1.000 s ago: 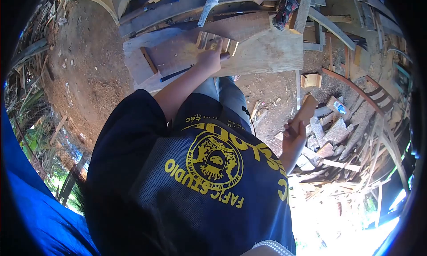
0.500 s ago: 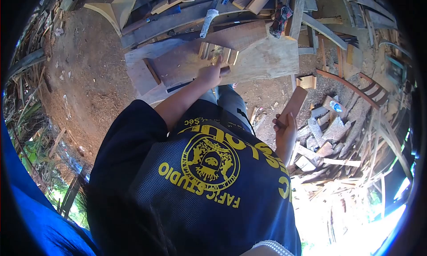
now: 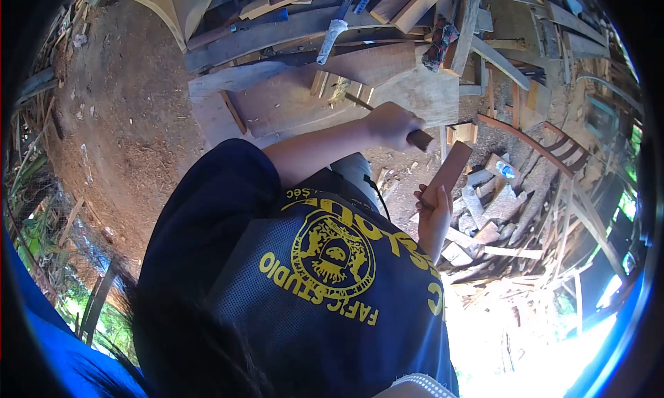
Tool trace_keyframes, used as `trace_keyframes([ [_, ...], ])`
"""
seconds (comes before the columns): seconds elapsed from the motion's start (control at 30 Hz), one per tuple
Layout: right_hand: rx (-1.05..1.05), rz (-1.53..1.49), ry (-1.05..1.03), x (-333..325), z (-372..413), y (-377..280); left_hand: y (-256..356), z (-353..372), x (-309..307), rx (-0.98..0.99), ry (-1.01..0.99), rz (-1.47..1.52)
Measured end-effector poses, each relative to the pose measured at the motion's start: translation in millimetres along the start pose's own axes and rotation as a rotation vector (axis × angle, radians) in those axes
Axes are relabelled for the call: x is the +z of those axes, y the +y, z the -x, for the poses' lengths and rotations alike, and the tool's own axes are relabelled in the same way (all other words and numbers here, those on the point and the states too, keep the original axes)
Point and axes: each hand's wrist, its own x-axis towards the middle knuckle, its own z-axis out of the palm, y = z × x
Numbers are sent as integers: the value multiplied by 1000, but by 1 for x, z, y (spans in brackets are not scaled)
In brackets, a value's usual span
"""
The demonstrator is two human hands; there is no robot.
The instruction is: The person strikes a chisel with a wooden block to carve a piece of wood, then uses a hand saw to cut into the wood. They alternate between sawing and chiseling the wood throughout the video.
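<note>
My left hand (image 3: pixel 393 127) is closed around a chisel. The chisel's brown handle (image 3: pixel 420 141) sticks out to the right of the fist, and its thin dark blade slants toward a short notched piece of wood (image 3: pixel 337 89) lying on a broad plank (image 3: pixel 422 87). The blade's tip overlaps that notched piece in this view. Lower on the right, my right hand (image 3: pixel 434 208) grips a flat brown wooden block (image 3: pixel 453 164) by its lower end. The block points up, its top close to the chisel handle.
A narrow wooden strip (image 3: pixel 233 112) lies on the plank's left part. Beyond the plank are stacked boards (image 3: pixel 270 35) and a tool with a wrapped handle (image 3: pixel 332 40). Wood offcuts (image 3: pixel 501 204), a plastic bottle (image 3: pixel 505 170) and a curved slatted frame (image 3: pixel 536 141) are at the right.
My left hand has moved right with the chisel, away from the notched wood, and more of the blade now shows. My right hand and the block have shifted slightly left.
</note>
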Motion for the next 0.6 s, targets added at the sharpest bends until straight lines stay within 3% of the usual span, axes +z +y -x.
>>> trace_keyframes([
  [0.2,-9,50,23,7,8,7,-15,-15,5,82,56,6],
  [0.5,-16,86,52,12,15,-2,-22,-26,2,-4,57,-31],
  [0.6,-203,91,69,7,21,-29,-25,-40,3,-54,94,1],
])
